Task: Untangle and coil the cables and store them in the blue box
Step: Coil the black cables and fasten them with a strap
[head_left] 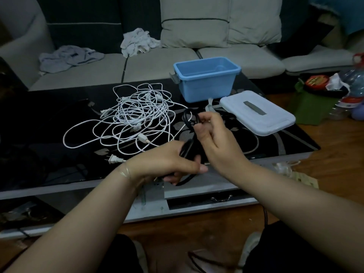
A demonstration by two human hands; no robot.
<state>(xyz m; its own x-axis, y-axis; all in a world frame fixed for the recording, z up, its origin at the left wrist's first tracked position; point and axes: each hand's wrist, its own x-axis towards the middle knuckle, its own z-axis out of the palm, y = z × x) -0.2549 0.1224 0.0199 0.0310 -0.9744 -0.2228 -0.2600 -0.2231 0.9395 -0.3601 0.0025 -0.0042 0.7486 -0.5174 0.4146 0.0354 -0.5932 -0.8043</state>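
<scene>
The right hand (213, 134) has thumb and fingertips pinched together on a loop of thin black rubber-sheathed cable (187, 119), raised just above the table. The left hand (167, 162) is curled round the gathered lower strands of that same black cable, clamping the bundle near the table's front edge; a tail of it drops out below the fist at about 5 o'clock.

By my reading, the first cable is being coiled and none is stored. The open rectangular blue plastic box (206, 79) stands at 12 o'clock from the hands, toward the table's far edge, and shows only bare walls and floor inside. Its pale grey-handled plastic lid (258, 113) lies flat at 2 o'clock, just beside the box. The loose heap of thin white cables (134, 115) sprawls at 10 o'clock, knotted over itself, with a white two-pin plug (115, 159) at 9 o'clock near the left wrist. That whole heap is left to untangle.

The glossy black glass tabletop (49, 119) has open surface at 9 o'clock, beyond the heap. The path to the box runs between heap and lid; it looks narrow but passable. The lid's corner hangs close to the right-hand table edge.
</scene>
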